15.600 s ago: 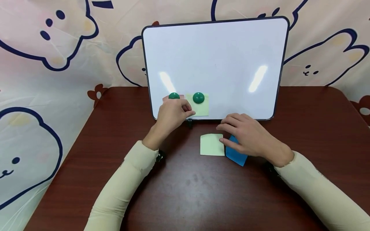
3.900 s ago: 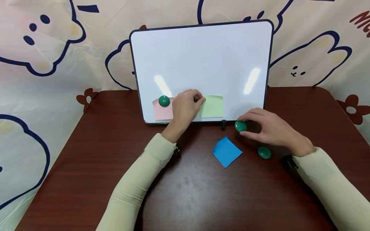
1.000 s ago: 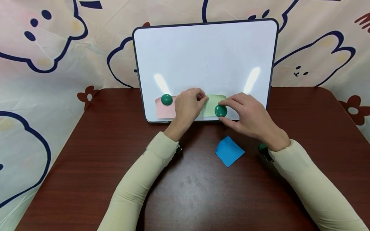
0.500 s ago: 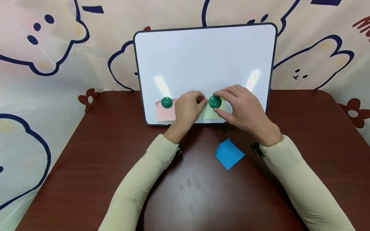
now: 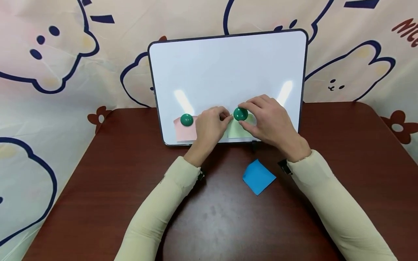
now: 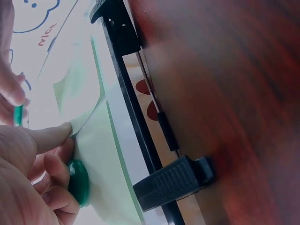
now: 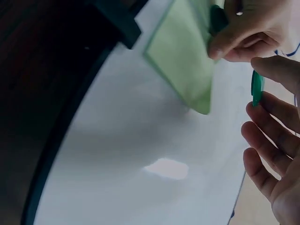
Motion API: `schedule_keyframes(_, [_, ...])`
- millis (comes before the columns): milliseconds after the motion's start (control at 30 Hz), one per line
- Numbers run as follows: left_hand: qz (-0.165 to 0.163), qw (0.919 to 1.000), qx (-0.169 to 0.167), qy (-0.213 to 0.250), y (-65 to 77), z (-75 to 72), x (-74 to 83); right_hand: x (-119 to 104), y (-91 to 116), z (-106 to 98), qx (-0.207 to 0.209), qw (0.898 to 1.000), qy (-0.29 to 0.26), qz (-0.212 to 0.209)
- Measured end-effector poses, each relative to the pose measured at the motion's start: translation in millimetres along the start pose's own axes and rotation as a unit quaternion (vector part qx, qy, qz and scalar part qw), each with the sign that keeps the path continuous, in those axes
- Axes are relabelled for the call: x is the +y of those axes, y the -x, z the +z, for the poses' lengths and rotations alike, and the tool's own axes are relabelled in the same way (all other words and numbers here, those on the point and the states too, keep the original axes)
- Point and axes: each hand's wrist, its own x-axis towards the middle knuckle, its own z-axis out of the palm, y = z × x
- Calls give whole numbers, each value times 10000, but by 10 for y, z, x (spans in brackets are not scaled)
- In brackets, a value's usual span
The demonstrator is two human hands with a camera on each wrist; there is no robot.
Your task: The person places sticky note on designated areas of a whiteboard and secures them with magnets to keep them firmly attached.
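My left hand (image 5: 210,125) pinches the left edge of a light green sticky note (image 5: 239,129) at the lower part of the whiteboard (image 5: 228,72). Between thumb and index finger, my right hand (image 5: 271,121) holds a round green magnet (image 5: 240,114) in front of the top of that note. In the right wrist view this magnet (image 6: 18,115) (image 7: 256,88) appears edge-on, apart from the board. Under my left hand, the left wrist view shows another green magnet (image 6: 78,183) on a neighbouring green note (image 6: 110,173); both are mostly hidden in the head view.
A pink note (image 5: 185,133) hangs at the board's lower left under a green magnet (image 5: 187,120). On the brown table (image 5: 209,224) lies a blue sticky note (image 5: 259,177). A black clip (image 6: 168,183) grips the board's bottom edge. Behind hangs a cartoon-patterned cloth (image 5: 130,29).
The light green note has gone from table to board. My right hand has lifted a magnet from near the table to the note's top. Another magnet on the table is now hidden by my right arm.
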Motion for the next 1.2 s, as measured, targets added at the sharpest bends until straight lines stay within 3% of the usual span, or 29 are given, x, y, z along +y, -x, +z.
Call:
schedule_keyframes(367, [-6,9999,45,100,-3,9,-13,38,10,127,-169,9989,438,14])
schedule_keyframes(1200, [21,10000,53,57,-4,6,-25,45,-6,253,-230,9986,449,184])
